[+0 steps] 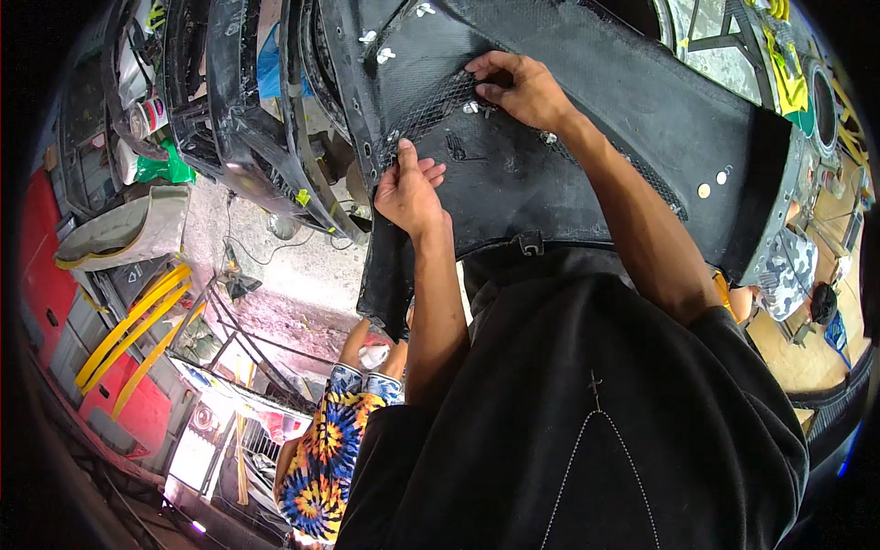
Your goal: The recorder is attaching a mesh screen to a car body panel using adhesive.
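Note:
A large black molded panel [550, 197] lies in front of me, with a strip of black mesh [431, 108] against its surface. My right hand [527, 90] is at the mesh's upper right end, thumb and forefinger closing on its edge; the fingertips' exact hold is partly hidden. At the lower left end, my left hand [412, 194] rests its thumb tip against the mesh, with the other fingers loosely bent and apart from it. Beside the right thumb is a white clip [470, 107]. More white clips [386, 56] sit along the panel's upper left.
Black curved frame parts [266, 165] stand at the left. Two small round pale discs [704, 191] lie on the panel's right side. Beyond the panel's lower left edge is a person in a tie-dye shirt [335, 449]. Yellow curved strips [137, 321] are at far left.

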### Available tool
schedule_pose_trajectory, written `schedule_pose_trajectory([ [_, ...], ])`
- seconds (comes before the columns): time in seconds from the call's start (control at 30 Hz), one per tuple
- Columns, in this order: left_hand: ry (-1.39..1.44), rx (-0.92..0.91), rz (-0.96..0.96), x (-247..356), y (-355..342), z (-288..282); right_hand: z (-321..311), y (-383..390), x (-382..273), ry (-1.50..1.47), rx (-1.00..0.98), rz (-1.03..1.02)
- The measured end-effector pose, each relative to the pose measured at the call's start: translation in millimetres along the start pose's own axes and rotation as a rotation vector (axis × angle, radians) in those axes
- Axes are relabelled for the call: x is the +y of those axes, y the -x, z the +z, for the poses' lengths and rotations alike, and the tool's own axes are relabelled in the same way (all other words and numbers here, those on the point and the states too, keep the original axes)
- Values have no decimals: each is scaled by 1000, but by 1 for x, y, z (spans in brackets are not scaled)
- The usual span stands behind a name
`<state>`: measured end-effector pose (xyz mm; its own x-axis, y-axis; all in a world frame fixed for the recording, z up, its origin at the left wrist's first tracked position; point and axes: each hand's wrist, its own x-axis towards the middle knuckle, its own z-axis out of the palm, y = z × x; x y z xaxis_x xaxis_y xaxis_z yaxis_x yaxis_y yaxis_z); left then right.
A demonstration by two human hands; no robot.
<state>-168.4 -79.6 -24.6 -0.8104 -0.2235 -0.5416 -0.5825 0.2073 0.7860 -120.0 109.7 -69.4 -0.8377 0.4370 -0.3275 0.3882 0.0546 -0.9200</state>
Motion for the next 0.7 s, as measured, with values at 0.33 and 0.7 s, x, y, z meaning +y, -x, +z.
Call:
schedule_pose_trajectory([
  [0.33, 149, -97, -71, 8, -1, -6, 1, -8, -6, -75, -1, 108],
  [0.7, 263, -265, -48, 1, -7, -13, -5, -12, -5, -338, -32, 145],
])
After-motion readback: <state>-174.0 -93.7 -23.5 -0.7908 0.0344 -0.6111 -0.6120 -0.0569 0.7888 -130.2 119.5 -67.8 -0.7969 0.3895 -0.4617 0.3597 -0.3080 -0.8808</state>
